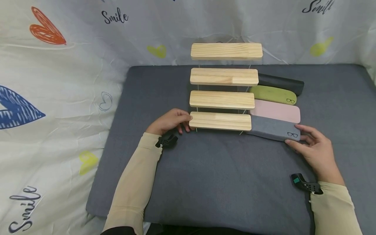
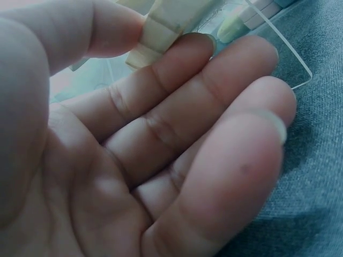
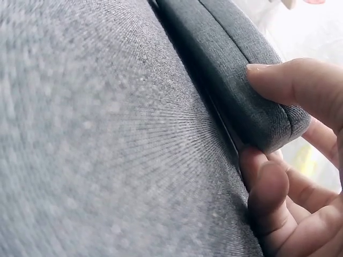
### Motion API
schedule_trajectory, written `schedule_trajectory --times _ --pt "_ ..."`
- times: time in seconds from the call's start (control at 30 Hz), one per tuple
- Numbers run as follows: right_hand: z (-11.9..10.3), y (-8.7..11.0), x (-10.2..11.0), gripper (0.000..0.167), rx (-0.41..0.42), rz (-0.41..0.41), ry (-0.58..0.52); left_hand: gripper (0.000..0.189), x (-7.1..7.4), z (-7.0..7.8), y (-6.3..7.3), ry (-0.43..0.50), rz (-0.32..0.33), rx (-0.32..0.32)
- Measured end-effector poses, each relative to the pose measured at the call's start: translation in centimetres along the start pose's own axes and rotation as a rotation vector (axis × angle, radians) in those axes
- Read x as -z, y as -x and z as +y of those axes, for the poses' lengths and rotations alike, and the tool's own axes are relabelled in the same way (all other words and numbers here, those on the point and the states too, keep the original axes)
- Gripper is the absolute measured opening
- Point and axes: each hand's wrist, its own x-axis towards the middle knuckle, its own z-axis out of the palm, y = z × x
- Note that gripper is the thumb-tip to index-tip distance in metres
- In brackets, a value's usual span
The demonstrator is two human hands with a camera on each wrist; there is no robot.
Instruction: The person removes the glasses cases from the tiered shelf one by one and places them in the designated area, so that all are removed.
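Observation:
A rack with several pale wooden slats (image 1: 220,121) on thin wire stands at the table's middle. My left hand (image 1: 173,120) pinches the left end of its lowest slat; in the left wrist view thumb and index finger meet the wood (image 2: 155,35), the other fingers loosely bent below. My right hand (image 1: 315,147) grips the right end of a grey-blue glasses case (image 1: 273,128), thumb on its near side in the right wrist view. The case's left end is hidden behind the lowest slat. Above it, a pink case (image 1: 276,111), a green glasses case (image 1: 274,94) and a black case (image 1: 282,84) stick out rightward.
A dark grey cloth (image 1: 205,182) covers the table. Behind it and along the left hangs a white sheet (image 1: 88,29) printed with hearts and lettering. The top slat (image 1: 226,51) stands close to that sheet.

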Motion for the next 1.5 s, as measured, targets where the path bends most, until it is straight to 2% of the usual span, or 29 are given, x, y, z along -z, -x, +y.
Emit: schedule_trajectory --times 0.3,0.57,0.77,1.5 --pt "0.10 -0.06 0.06 0.064 -0.015 0.003 0.065 0.033 0.11 -0.07 -0.08 -0.003 -0.004 0.001" --pt "0.20 -0.22 0.09 0.064 -0.001 -0.006 0.056 0.032 0.13 -0.03 -0.03 0.000 -0.001 -0.004" --pt "-0.01 -0.22 0.07 0.062 0.000 -0.007 0.089 0.032 0.11 -0.01 -0.05 -0.001 0.003 -0.004" --pt "0.19 -0.25 0.24 0.059 -0.024 -0.029 -0.001 0.031 -0.03 -0.30 -0.23 0.009 0.020 0.019"
